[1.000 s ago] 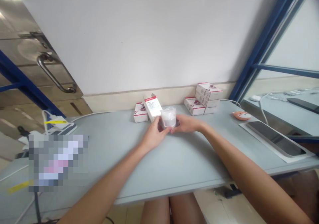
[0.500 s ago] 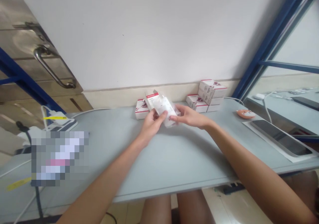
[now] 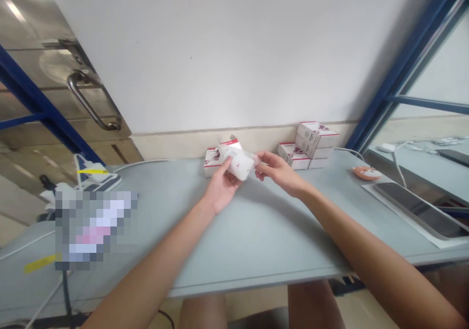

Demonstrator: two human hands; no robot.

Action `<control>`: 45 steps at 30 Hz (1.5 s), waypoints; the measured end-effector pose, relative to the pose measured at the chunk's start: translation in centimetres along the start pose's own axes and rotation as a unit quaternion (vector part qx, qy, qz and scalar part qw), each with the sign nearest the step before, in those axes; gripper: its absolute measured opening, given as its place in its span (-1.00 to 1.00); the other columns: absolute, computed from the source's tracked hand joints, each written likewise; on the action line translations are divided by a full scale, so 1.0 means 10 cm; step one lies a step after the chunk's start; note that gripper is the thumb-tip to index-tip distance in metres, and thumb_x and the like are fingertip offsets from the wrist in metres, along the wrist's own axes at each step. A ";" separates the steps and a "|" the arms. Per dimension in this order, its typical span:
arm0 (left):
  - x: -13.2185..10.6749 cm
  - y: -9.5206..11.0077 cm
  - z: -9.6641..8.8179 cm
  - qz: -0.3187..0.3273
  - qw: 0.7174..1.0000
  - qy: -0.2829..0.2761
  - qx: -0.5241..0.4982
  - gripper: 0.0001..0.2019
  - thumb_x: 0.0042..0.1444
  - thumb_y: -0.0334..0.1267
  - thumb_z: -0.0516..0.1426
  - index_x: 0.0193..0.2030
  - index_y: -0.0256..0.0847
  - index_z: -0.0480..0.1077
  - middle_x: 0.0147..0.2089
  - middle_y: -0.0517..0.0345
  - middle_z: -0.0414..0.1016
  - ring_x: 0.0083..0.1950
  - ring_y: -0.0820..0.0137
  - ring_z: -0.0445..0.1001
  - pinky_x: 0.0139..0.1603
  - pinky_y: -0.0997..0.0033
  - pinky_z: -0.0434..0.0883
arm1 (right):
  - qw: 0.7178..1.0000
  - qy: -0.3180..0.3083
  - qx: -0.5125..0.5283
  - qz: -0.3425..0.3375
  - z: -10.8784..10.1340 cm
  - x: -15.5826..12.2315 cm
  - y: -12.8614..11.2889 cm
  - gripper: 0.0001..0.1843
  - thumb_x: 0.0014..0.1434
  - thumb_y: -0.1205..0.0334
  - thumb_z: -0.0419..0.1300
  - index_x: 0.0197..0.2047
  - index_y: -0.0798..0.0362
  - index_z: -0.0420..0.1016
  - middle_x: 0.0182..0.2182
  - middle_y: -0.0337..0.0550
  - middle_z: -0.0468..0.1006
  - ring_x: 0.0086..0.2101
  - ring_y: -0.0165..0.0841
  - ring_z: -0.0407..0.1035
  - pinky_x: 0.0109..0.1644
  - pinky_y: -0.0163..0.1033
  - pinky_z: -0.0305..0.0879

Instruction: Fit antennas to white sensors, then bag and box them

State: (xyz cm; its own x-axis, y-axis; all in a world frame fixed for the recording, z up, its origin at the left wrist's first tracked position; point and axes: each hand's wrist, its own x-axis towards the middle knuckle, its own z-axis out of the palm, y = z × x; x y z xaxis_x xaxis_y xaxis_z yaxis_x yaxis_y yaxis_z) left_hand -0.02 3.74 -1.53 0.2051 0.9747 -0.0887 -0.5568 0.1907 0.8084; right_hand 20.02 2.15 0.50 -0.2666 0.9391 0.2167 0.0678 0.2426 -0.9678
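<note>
My left hand [image 3: 222, 185] is closed around a white detector [image 3: 241, 165] in a clear plastic bag, thumb on top and fingers underneath. On its right side, my right hand [image 3: 275, 170] pinches the loose end of the plastic bag [image 3: 254, 158]. Directly behind the detector stands an opened white carton with a red band [image 3: 230, 145], its flaps up and its lower part hidden. Beside that carton, to the left, lies a closed white-and-red box [image 3: 211, 162], partly covered from view.
Several white-and-red boxes [image 3: 310, 143] are stacked by the wall. Right of them lie an orange animal-faced object [image 3: 367, 173] and a dark flat device on a white sheet [image 3: 421, 209]. At left are a power strip [image 3: 104, 181], cables and a blurred-out object [image 3: 97, 229].
The detector has turned in my left hand. My right hand has shifted from the detector's side to the bag's end. The whole view has moved slightly.
</note>
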 end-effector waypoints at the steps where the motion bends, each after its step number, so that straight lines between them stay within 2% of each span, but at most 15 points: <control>1: 0.00 0.00 0.00 -0.001 1.000 0.003 -0.002 -0.64 0.29 -0.08 0.29 0.16 -0.12 0.48 0.17 -0.02 0.59 0.14 0.24 0.58 -0.05 0.37 0.59 | 1.000 0.019 -0.007 0.005 0.01 0.01 0.01 -0.76 0.22 0.05 0.29 -0.12 -0.03 0.43 -0.33 -0.28 0.48 -0.36 -0.38 0.34 -0.14 -0.17 0.32; 5: -0.02 0.01 0.02 0.000 1.000 0.008 -0.028 -0.66 0.27 -0.14 0.31 0.14 -0.14 0.49 0.17 -0.01 0.59 0.13 0.24 0.58 0.04 0.30 0.62 | 0.996 0.093 -0.001 0.007 0.01 0.06 0.06 -0.80 0.14 0.15 0.24 -0.15 -0.05 0.40 -0.48 -0.36 0.39 -0.44 -0.39 0.25 -0.20 -0.17 0.25; 9: -0.03 0.00 0.03 0.030 0.999 -0.001 -0.014 -0.64 0.26 -0.13 0.31 0.15 -0.12 0.48 0.19 0.00 0.57 0.17 0.21 0.57 0.18 0.17 0.61 | 0.994 0.109 0.027 0.006 0.00 0.07 0.09 -0.73 0.13 0.13 0.25 -0.09 -0.05 0.41 -0.44 -0.35 0.37 -0.44 -0.39 0.26 -0.25 -0.19 0.25; 14: -0.02 -0.01 0.01 0.029 0.999 0.019 0.002 -0.65 0.24 -0.11 0.32 0.12 -0.13 0.49 0.12 0.01 0.61 0.12 0.27 0.59 0.12 0.31 0.59 | 0.995 0.049 0.036 0.083 0.13 0.03 0.12 -0.56 0.22 0.00 0.31 0.09 -0.03 0.37 -0.22 -0.20 0.53 -0.34 -0.36 0.43 -0.24 -0.19 0.35; 17: -0.02 0.01 0.03 0.013 0.998 0.026 -0.047 -0.74 0.25 -0.19 0.32 0.05 -0.16 0.52 0.02 0.05 0.63 -0.01 0.35 0.60 0.01 0.40 0.57 | 0.992 -0.009 0.032 0.125 0.20 -0.01 0.13 -0.59 0.20 0.13 0.34 0.08 0.01 0.42 -0.25 -0.19 0.56 -0.34 -0.38 0.43 -0.18 -0.20 0.37; 21: 0.00 0.03 0.04 0.015 0.996 0.037 -0.085 -0.80 0.22 -0.26 0.35 -0.03 -0.19 0.56 -0.07 0.08 0.65 -0.11 0.39 0.60 -0.04 0.43 0.55 | 0.991 -0.049 0.035 0.115 0.19 -0.02 0.12 -0.65 0.17 0.25 0.34 0.04 0.02 0.49 -0.33 -0.23 0.56 -0.34 -0.39 0.40 -0.16 -0.21 0.34; 25: 0.02 0.05 0.02 0.041 0.995 0.028 -0.082 -0.82 0.25 -0.27 0.32 -0.03 -0.22 0.58 -0.07 0.05 0.66 -0.11 0.37 0.60 -0.04 0.41 0.56 | 0.991 -0.050 0.051 0.113 0.15 -0.01 0.13 -0.65 0.20 0.20 0.36 0.05 -0.01 0.51 -0.24 -0.21 0.60 -0.29 -0.38 0.44 -0.16 -0.22 0.34; 28: 0.02 0.04 0.01 0.063 0.996 0.018 -0.062 -0.80 0.25 -0.29 0.32 -0.01 -0.24 0.57 -0.06 0.04 0.66 -0.09 0.36 0.60 -0.02 0.38 0.54 | 0.985 -0.026 0.080 0.148 0.19 -0.01 0.15 -0.66 0.26 0.05 0.37 0.04 -0.03 0.52 -0.16 -0.15 0.63 -0.27 -0.35 0.49 -0.14 -0.20 0.38; 31: 0.02 0.02 0.00 0.081 0.996 0.003 -0.045 -0.72 0.18 -0.27 0.37 0.02 -0.22 0.55 -0.01 0.04 0.65 -0.04 0.32 0.60 0.01 0.34 0.52 | 0.974 -0.040 0.136 0.177 0.26 -0.03 0.16 -0.66 0.31 -0.03 0.33 0.02 -0.01 0.52 -0.16 -0.12 0.64 -0.33 -0.35 0.51 -0.15 -0.18 0.40; 34: 0.02 0.02 0.00 0.090 0.995 -0.011 -0.036 -0.66 0.15 -0.23 0.40 0.05 -0.19 0.53 0.02 0.03 0.65 -0.01 0.29 0.59 0.01 0.32 0.51 | 0.961 -0.082 0.199 0.173 0.29 -0.05 0.16 -0.69 0.26 0.04 0.39 -0.02 0.01 0.54 -0.15 -0.14 0.63 -0.33 -0.40 0.47 -0.14 -0.22 0.39; 37: 0.03 0.06 -0.01 0.095 0.995 -0.018 -0.040 -0.65 0.15 -0.23 0.41 0.06 -0.17 0.53 0.06 0.03 0.64 0.02 0.28 0.60 0.04 0.31 0.51 | 0.959 -0.088 0.213 0.164 0.29 -0.05 0.16 -0.68 0.16 0.18 0.46 -0.05 0.03 0.54 -0.20 -0.22 0.59 -0.34 -0.47 0.40 -0.18 -0.30 0.31; 39: 0.03 0.10 -0.01 0.098 0.994 -0.011 -0.048 -0.65 0.15 -0.25 0.41 0.06 -0.17 0.53 0.09 0.03 0.63 0.05 0.29 0.60 0.06 0.31 0.52 | 0.963 -0.074 0.201 0.166 0.29 -0.04 0.18 -0.67 0.15 0.20 0.43 -0.04 0.03 0.52 -0.24 -0.25 0.56 -0.34 -0.47 0.37 -0.21 -0.30 0.27; 41: 0.03 0.11 0.00 0.101 0.994 0.000 -0.051 -0.66 0.16 -0.26 0.40 0.05 -0.18 0.53 0.10 0.03 0.62 0.06 0.29 0.60 0.08 0.30 0.54 | 0.976 -0.018 0.157 0.148 0.30 -0.02 0.20 -0.67 0.17 0.16 0.39 -0.03 0.01 0.46 -0.29 -0.28 0.52 -0.36 -0.45 0.34 -0.23 -0.28 0.25; 43: 0.04 0.12 -0.01 0.110 0.993 0.013 -0.051 -0.67 0.16 -0.27 0.39 0.06 -0.18 0.53 0.11 0.02 0.62 0.08 0.28 0.60 0.09 0.29 0.54 | 0.991 0.064 0.082 0.082 0.33 -0.01 0.23 -0.65 0.19 0.09 0.37 -0.04 -0.03 0.39 -0.35 -0.35 0.44 -0.39 -0.43 0.31 -0.26 -0.25 0.24; 45: 0.05 0.10 -0.01 0.116 0.992 0.026 -0.052 -0.65 0.15 -0.28 0.39 0.07 -0.17 0.52 0.10 0.02 0.63 0.10 0.26 0.61 0.13 0.27 0.54 | 0.994 0.104 0.019 0.003 0.36 0.00 0.27 -0.62 0.21 0.01 0.35 -0.01 -0.05 0.37 -0.37 -0.38 0.37 -0.39 -0.41 0.30 -0.27 -0.25 0.24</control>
State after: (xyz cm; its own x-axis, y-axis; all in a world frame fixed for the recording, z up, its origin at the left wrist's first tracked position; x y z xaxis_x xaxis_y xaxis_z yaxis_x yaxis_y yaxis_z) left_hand -0.58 4.39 -0.83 0.0216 0.9979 0.0615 -0.6650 -0.0316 0.7462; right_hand 16.69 1.93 -2.57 -0.0621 0.9715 0.2288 0.0313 0.2310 -0.9724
